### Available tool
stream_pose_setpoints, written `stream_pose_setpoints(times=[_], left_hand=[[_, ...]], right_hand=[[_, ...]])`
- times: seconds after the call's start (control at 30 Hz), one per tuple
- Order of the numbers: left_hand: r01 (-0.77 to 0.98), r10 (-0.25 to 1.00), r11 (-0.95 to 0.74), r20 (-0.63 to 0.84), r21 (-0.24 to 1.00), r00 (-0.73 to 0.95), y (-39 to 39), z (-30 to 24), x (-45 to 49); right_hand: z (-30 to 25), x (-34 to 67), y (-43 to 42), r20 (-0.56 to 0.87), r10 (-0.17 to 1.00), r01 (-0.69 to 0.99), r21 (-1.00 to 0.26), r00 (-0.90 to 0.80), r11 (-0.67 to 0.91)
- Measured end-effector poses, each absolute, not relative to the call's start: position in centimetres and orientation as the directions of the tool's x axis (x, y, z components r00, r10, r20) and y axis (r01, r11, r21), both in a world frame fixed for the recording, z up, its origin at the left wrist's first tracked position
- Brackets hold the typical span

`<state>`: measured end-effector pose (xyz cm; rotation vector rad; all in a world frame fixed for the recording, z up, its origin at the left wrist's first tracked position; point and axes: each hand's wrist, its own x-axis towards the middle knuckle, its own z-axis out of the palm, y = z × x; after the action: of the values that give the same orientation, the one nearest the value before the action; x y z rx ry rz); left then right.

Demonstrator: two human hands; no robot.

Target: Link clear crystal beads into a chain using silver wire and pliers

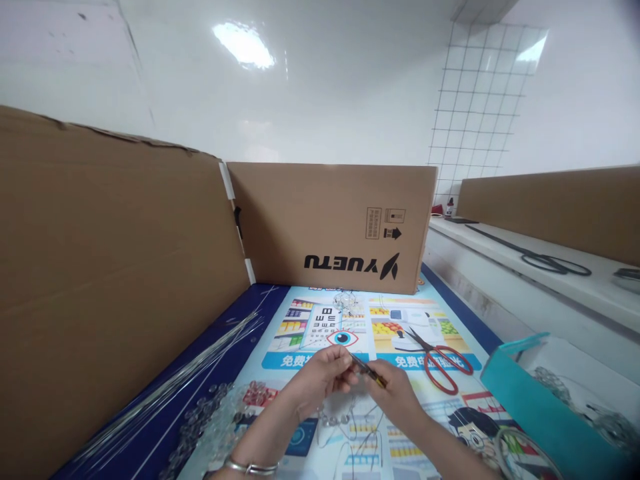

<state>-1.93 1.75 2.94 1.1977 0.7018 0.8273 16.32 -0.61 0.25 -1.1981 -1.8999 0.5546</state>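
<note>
While the bare right hand [393,393] is closed around the black-and-yellow handles of a small pair of dark metal pliers [369,372], the bare left hand [325,373] has its thumb and fingertips pinched together just beside the tool's nose. The pliers are raised above the middle of the poster-covered surface with dark blue borders [457,312], their long axis slanting from the right hand toward the far left corner, so the tip lies nearest the left hand's fingertips; whether they touch, or pinch a thin wire, is too small to tell. Counted out, there is one pair of pliers, one short loose strand of clear round beads [334,420] just below the hands, one pair of red-handled scissors [440,367] near the right edge, one teal box with a white inside [540,407] by that edge, and one clear beaded wire ring [345,302] at the far edge. Along the left edge runs one bundle of straight silvery wires [190,373]; its wires, and the heaped clear and grey beads [215,413] beside it, are too many and too blurred to count. Two brown cardboard panels [290,220] border the left and far edges.
</note>
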Motion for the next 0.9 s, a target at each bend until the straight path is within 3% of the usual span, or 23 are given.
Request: stream_pose_setpoints(times=[0.2, 0.43, 0.67, 0.9], left_hand=[[0.11, 0.865, -0.031, -0.028, 0.993, 0.501, 2.5, 4.2, -4.3], [0.467, 0.906, -0.277, 0.067, 0.84, 0.418, 4.3, 2.6, -7.1], [0.551, 0.848, -0.418, 0.093, 0.722, 0.522, 3.9, 1.7, -6.1], [0.598, 0.83, -0.477, 0.106, 0.644, 0.548, 3.3, 1.5, -5.2]], right_hand=[[0.3, 16.5, -0.5, 0.403, 0.877, 0.674, -0.574, -0.263, 0.465], [0.1, 17.3, -0.4, 0.38, 0.85, 0.808, -0.323, -0.365, 0.492], [0.3, 17.2, -0.4, 0.368, 0.823, 0.853, -0.13, -0.432, 0.505], [0.4, 16.7, -0.4, 0.367, 0.797, 0.851, -0.031, -0.479, 0.525]])
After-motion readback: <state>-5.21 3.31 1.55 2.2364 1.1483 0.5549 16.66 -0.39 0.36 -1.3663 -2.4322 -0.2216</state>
